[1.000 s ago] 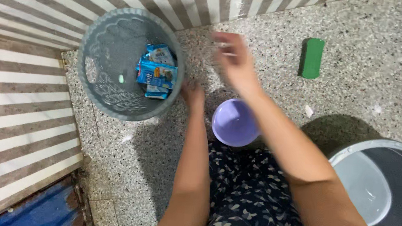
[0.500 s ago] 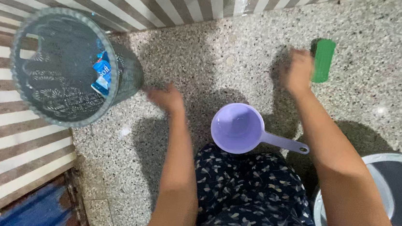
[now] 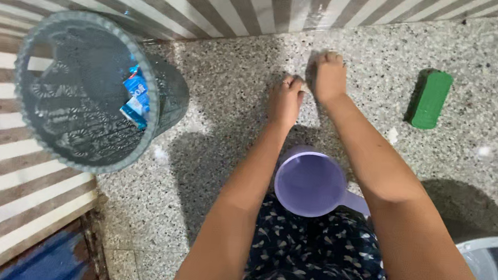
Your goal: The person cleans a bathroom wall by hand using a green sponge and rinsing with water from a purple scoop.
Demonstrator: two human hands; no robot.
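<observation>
hands on floor between bin and green brush

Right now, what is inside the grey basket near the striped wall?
Inside the grey basket, blue and white packets lie against its wall on the side nearer the hands. The rest of the visible inside looks bare. Whatever lies under the packets is covered.

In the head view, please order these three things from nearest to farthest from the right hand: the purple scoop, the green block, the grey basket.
Measured from the right hand:
1. Purple scoop, just below the hand, between the forearms. The green block, to its right on the speckled floor, looks about equally near, so I do not rank these two.
2. Grey basket, far to the left by the striped wall, clearly farthest.
</observation>
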